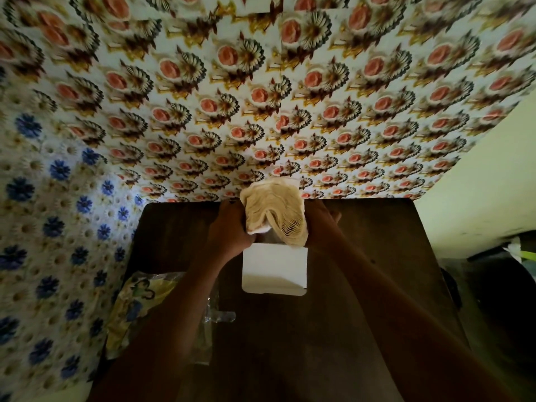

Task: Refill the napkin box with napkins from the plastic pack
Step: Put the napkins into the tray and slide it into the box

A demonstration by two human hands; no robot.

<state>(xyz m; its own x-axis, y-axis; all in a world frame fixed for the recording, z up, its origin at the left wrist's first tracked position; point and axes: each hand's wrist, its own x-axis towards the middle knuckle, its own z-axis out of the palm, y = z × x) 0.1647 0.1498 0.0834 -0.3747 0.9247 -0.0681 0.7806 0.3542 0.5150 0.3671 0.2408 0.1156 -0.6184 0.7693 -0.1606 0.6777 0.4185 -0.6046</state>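
Note:
A thick stack of cream napkins (274, 211), bent and fanned, stands up between both hands at the far middle of the dark wooden table (362, 256). My left hand (230, 230) grips its left side and my right hand (320, 224) presses its right side. The stack's lower end sits in the open top of the white napkin box (274, 265), which stands just in front of my hands with its flap (274, 285) folded toward me. The plastic pack (136, 303), yellow with printed figures, lies crumpled on the table's left side under my left forearm.
A floral-patterned wall rises right behind the table's far edge. A blue-flower cloth hangs on the left. Dark objects stand off the table to the right. A bit of clear plastic (220, 316) lies near the pack.

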